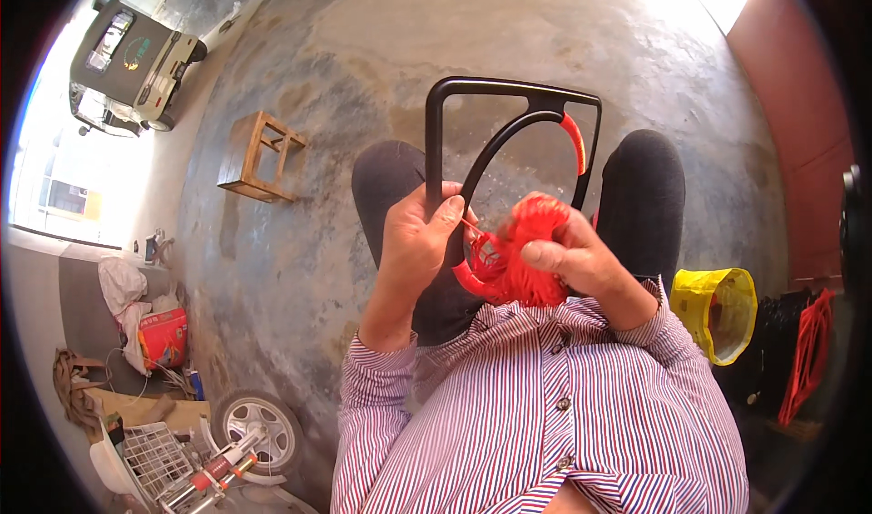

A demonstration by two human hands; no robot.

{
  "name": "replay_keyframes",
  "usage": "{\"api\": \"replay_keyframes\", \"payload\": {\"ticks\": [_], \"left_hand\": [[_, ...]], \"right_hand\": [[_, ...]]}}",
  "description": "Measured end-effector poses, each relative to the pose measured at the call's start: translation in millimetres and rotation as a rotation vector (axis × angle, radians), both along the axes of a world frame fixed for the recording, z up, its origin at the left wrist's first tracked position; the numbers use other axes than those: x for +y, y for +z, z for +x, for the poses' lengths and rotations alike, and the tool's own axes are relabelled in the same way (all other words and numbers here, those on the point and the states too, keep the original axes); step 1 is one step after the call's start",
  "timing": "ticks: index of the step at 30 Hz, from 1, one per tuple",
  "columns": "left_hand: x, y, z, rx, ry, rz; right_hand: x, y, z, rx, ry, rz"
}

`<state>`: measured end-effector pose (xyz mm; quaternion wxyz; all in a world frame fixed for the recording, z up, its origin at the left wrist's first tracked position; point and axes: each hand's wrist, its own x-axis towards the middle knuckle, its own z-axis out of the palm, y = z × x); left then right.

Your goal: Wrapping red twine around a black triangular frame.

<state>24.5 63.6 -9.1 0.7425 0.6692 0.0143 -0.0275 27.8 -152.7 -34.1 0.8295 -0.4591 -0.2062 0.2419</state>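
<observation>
Above my lap is a black frame [435, 142] with rounded corners and a curved black inner ring [495, 143]. Closed around the frame's left side, my left hand [409, 242] has its thumb by the ring. A thin red strand stretches from near that thumb to a thick bundle of red cord [536, 282]. My right hand [586, 264] is closed on this bundle, slightly blurred. Red cord wrapping [575, 142] covers part of the ring at its upper right, and more red shows low on the ring. The bundle hides the ring's lower right part.
A wooden stool [243, 164] stands on the concrete floor to the left. At lower left are a two-wheeler's wheel [259, 430] and a red bag [163, 340]. To my right sits a yellow bag [695, 301], with red cord [807, 355] beyond. A three-wheeled vehicle [127, 64] is parked far left.
</observation>
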Motion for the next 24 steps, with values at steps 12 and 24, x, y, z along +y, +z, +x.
{"api": "replay_keyframes", "payload": {"ticks": [12, 24], "left_hand": [[11, -11, -26, 0.064, 0.217, -0.134], [-2, -11, -15, -0.223, 0.087, 0.101]], "right_hand": [[-24, -30, 48, 0.506, -0.404, 0.076], [35, -6, 82, 0.167, -0.137, -0.064]]}}
